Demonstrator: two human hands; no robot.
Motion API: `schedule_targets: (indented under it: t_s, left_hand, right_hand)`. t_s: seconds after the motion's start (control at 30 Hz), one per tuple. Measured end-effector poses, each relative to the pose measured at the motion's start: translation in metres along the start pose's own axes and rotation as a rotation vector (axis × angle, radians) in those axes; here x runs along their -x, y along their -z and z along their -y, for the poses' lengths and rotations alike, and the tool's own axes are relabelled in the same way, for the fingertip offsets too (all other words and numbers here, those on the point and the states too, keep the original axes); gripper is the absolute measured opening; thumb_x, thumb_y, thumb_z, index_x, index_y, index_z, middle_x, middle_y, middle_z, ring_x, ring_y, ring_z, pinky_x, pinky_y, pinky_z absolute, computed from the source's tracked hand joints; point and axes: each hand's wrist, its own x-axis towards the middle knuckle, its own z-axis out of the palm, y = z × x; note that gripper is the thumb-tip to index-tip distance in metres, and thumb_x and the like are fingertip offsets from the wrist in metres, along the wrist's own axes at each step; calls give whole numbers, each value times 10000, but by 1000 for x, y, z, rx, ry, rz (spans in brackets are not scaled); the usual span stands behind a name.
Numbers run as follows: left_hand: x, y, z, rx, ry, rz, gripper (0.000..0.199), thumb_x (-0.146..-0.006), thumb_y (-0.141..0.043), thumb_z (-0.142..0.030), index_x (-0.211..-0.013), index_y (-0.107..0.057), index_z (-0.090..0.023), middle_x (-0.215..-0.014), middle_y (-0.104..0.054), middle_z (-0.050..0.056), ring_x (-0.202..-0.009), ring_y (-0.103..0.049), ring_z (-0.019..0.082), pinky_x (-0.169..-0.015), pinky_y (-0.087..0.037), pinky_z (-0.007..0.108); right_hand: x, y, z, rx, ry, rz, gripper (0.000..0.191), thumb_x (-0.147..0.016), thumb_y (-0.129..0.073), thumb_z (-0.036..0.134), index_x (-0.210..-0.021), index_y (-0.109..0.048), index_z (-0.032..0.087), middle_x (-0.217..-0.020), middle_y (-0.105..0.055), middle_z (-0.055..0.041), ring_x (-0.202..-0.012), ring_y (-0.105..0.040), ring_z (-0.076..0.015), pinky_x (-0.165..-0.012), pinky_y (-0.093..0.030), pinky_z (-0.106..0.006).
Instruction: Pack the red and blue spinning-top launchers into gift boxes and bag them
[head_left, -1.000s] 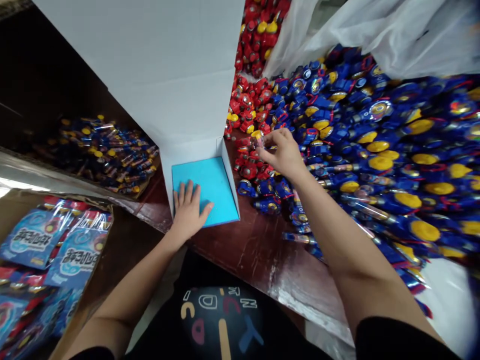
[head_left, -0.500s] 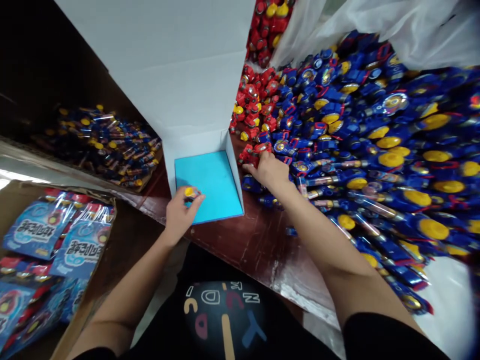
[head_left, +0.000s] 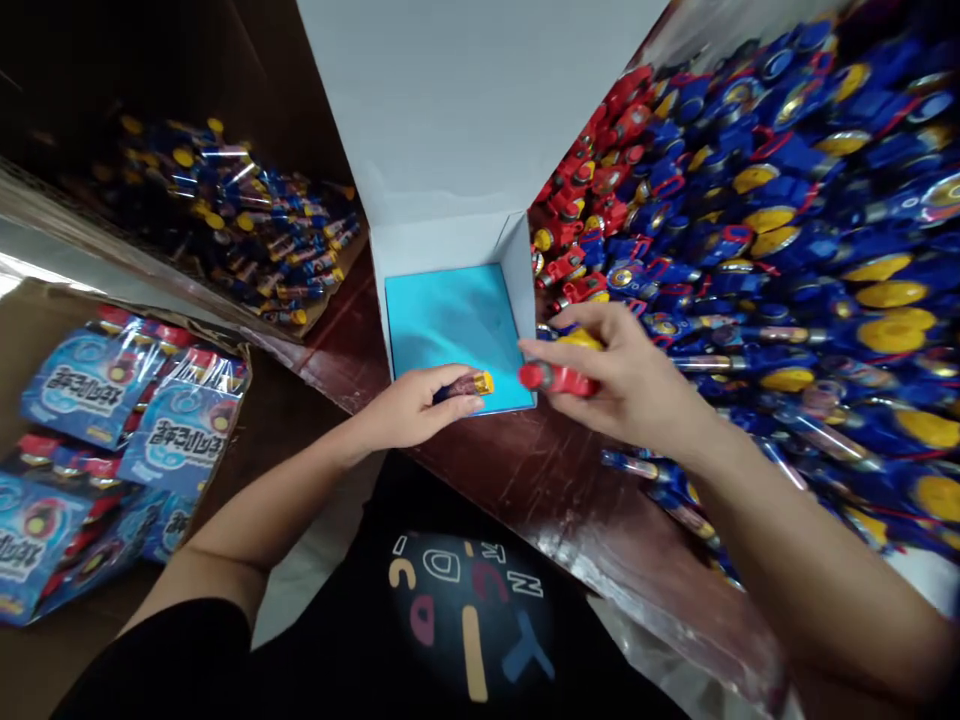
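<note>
My left hand (head_left: pixel 409 408) is closed around a small clear tube with a yellow cap (head_left: pixel 474 384), pinched between thumb and fingers over the front of an open white box (head_left: pixel 450 235). A flat bright blue sheet (head_left: pixel 446 312) covers the box's bottom. Just right of the box, my right hand (head_left: pixel 643 385) grips a red toy piece with a yellow part (head_left: pixel 566 380), its red knob pointing toward the tube. Motion blurs this piece, so its exact kind is unclear. The two held things are apart.
Blue toy pieces with yellow discs (head_left: pixel 795 240) pile up at right, red ones (head_left: pixel 592 190) beside the box. Capped tubes (head_left: pixel 262 225) fill a dark carton at left. Below it, another carton holds blue printed packages (head_left: pixel 90 385). All around the box shows a dark red tabletop (head_left: pixel 517 480).
My right hand has lifted a red piece from the pile and brought it left and nearer. My left hand has turned the tube to point right. The view has shifted.
</note>
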Motion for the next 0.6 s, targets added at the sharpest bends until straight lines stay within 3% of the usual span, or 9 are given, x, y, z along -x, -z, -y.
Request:
schedule_targets:
  t_s: [0.1,0.2,0.33,0.47,0.6]
  left_hand:
    - [-4,6,-9,12,38,60,301,-1051,-622,-417,-1231,-724,-199,-1032,-738,21,-902,-661,167,-824,-509,281]
    - [-5,10,-16,-52,66,105,313,-1058,-605,-442,-1201,-733,-196,-972,-725,11,-836,-643,158,-764,-485,274]
    - [1,16,-23,-200,60,164,266,-1072,-576,-406,-1097,-721,-184,-873,-700,5,-765,-632,157,-713,-474,275]
    - [9,14,-21,-512,-112,140,234,-1110,-543,-361,-1115,-691,-179,-989,-735,47,-893,-697,195,-766,-510,301]
    - [12,16,-9,-962,-492,45,261,-1145,-450,-247,-1264,-667,-161,-893,-694,41,-778,-649,196,-675,-482,316]
  right_hand:
    - [-8,-2,21,177,68,179,489,-1055,-560,485,-1516,-636,339,-1308,-660,-145,-1138,-636,-335,-740,-577,-404]
    - [-16,-9,29,245,73,198,524,-1083,-480,588,-1484,-656,300,-1192,-671,-160,-992,-661,-293,-578,-460,-308]
    - [-20,-13,37,289,151,236,447,-1111,-450,480,-1445,-656,267,-1146,-658,-146,-805,-654,-230,-521,-400,-295]
    - [-24,-13,46,251,154,351,356,-1063,-575,411,-1366,-690,264,-1100,-675,-130,-855,-683,-266,-584,-465,-327]
    - [-33,-15,45,-278,-148,613,381,-998,-656,589,-1089,-720,224,-930,-693,-62,-726,-665,-197,-624,-520,-337]
